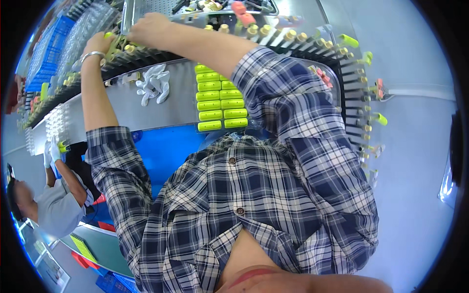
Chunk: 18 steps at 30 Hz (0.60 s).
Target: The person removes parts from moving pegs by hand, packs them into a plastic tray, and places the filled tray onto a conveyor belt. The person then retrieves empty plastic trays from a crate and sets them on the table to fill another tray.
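Both hands reach far forward to a dark conveyor rack (161, 54) with a row of pegs. The left hand (97, 45) wears a metal bracelet (93, 55) and its fingers close around a small yellow-green piece (108, 35) at the rack. The right hand (149, 27) lies just beside it, fingers curled down on the pegs; what it grips I cannot tell, because the fingers hide it.

On the grey tabletop (122, 110) below the rack lies a clear tray (221, 97) with yellow-green oblong pieces in two neat columns. The checked sleeve (273, 88) covers the right part of this tray. A pair of white gloves (155, 84) lies crumpled to the left of the tray.

More yellow-green pieces (349, 40) sit on pegs where the rack bends to the right. Blue crates (49, 51) stand at the far left, blurred by the lens. A co-worker in white gloves (51, 151) stands low on the left, partly cut off by the rim.
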Tool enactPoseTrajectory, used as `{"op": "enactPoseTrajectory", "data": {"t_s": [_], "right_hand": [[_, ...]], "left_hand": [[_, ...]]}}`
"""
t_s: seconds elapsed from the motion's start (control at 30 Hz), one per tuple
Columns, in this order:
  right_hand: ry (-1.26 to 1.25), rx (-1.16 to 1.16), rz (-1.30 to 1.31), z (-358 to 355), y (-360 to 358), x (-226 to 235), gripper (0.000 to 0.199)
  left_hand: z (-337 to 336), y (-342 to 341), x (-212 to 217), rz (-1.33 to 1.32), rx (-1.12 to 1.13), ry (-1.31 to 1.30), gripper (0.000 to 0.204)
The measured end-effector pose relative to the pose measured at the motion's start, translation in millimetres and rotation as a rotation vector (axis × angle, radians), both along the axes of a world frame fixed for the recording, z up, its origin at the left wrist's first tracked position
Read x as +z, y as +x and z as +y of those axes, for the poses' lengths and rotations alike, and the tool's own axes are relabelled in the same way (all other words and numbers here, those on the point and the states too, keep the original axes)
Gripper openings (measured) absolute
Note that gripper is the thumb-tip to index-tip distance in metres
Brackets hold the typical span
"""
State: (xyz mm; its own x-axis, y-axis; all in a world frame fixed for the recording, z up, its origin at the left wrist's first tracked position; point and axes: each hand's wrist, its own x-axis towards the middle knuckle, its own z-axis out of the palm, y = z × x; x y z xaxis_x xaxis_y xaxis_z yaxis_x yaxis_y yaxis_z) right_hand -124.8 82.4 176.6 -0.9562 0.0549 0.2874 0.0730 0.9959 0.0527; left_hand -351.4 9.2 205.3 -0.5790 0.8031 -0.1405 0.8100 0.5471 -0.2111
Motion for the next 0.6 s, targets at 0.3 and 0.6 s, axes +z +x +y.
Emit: {"op": "enactPoseTrajectory", "data": {"t_s": [0.3, 0.6], "right_hand": [[-0.185, -0.068, 0.375, -19, 154, 18, 0.018], [-0.661, -0.619, 0.035, -65, 378, -126, 0.043]], "left_hand": [[-100, -107, -11, 0.163, -0.114, 0.193, 0.049], [-150, 63, 23, -0.081, 0.0, 0.662, 0.04]]}}
